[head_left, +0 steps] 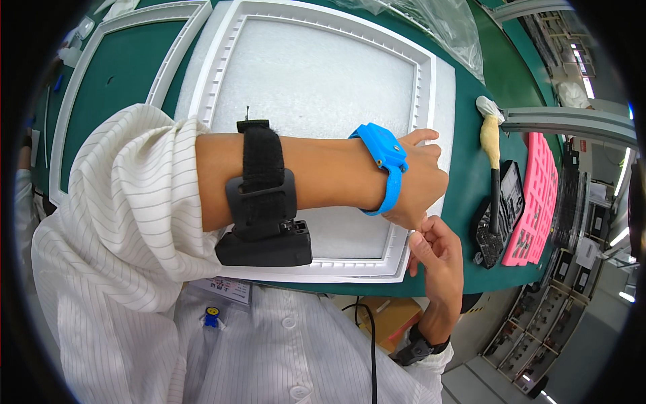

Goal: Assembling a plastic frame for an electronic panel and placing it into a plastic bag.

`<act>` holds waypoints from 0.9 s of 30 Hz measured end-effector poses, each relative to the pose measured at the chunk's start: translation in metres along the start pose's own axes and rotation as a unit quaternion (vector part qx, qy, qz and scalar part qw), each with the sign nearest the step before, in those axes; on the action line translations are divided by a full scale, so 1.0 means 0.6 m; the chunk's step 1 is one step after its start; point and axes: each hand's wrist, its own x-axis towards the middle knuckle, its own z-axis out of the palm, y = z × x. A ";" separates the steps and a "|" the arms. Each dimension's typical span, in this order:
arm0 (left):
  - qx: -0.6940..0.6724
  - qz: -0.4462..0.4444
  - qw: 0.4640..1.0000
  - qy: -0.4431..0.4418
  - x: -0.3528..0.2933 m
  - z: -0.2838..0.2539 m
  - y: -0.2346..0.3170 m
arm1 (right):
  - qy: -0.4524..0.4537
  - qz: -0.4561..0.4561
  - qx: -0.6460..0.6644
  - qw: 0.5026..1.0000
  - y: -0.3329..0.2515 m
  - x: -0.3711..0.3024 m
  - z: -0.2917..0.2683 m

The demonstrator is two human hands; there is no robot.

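Frame, white and rectangular (pixel 425 81), is laid on a white foam sheet (pixel 323 74), by which the green tabletop (pixel 464 168) is partly covered. Its right rail is crossed by the left hand (pixel 417 178), whose back is turned upward; the fingers are mostly curled down, with 1 stretched outward, and whether anything is clamped there cannot be told. Just beside it, near the rail's lower end, the right hand (pixel 443 262) is held with thumb and fingertips close together (anything between them is too small or hidden to be made out). The left wrist is ringed by a blue band (pixel 385 156), and a black box (pixel 264 246) is strapped to the same forearm. Another white frame (pixel 177 59) is placed to the left, while a pink openwork rack (pixel 535 202) and a yellow-wrapped tool (pixel 491 139) are set to the right.
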 end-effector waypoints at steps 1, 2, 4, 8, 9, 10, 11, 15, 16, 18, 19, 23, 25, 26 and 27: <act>-0.001 0.001 1.000 -0.002 0.000 0.003 -0.002 | -0.003 0.003 0.005 1.000 0.001 0.001 -0.001; -0.014 0.008 1.000 0.008 -0.001 0.006 -0.005 | -0.007 0.005 0.011 1.000 0.002 0.002 -0.001; -0.028 0.016 0.999 0.016 -0.002 0.008 -0.007 | -0.008 0.006 0.010 1.000 -0.001 0.003 -0.001; -0.048 0.020 0.999 0.018 -0.002 0.006 -0.008 | -0.003 -0.014 -0.005 1.000 -0.003 0.002 0.003; -0.043 0.022 0.999 0.019 -0.002 0.006 -0.009 | -0.004 -0.012 -0.004 1.000 -0.002 0.002 0.003; -0.045 0.023 0.999 0.017 -0.001 0.008 -0.010 | 0.000 -0.004 -0.018 1.000 -0.002 0.003 0.003; -0.050 0.024 0.998 0.019 -0.001 0.009 -0.012 | 0.004 0.004 -0.032 0.999 -0.002 0.004 0.002; -0.031 0.023 0.999 0.019 -0.001 0.009 -0.008 | 0.001 0.005 -0.035 0.999 -0.006 0.002 0.004; -0.031 0.025 0.999 0.018 -0.001 0.008 -0.005 | 0.002 0.004 -0.042 0.999 -0.008 0.001 0.006; -0.021 0.009 1.000 0.018 -0.005 0.001 0.002 | 0.005 0.001 -0.050 0.999 -0.014 -0.002 0.008; -0.018 0.011 1.000 0.017 -0.004 0.000 0.001 | 0.006 0.007 -0.051 0.999 -0.013 -0.001 0.009; -0.032 0.042 0.996 0.074 -0.025 0.008 -0.003 | -0.003 0.005 -0.081 0.997 -0.008 0.002 0.007; -0.040 0.076 0.985 0.148 -0.059 0.009 0.000 | 0.031 0.000 -0.103 0.994 -0.005 -0.006 0.015; -0.026 0.076 0.986 0.147 -0.082 -0.005 0.012 | 0.069 -0.004 -0.124 0.990 -0.003 -0.014 0.018; -0.042 0.039 0.992 0.113 -0.112 -0.032 0.036 | 0.063 -0.004 -0.120 0.991 -0.002 -0.023 0.020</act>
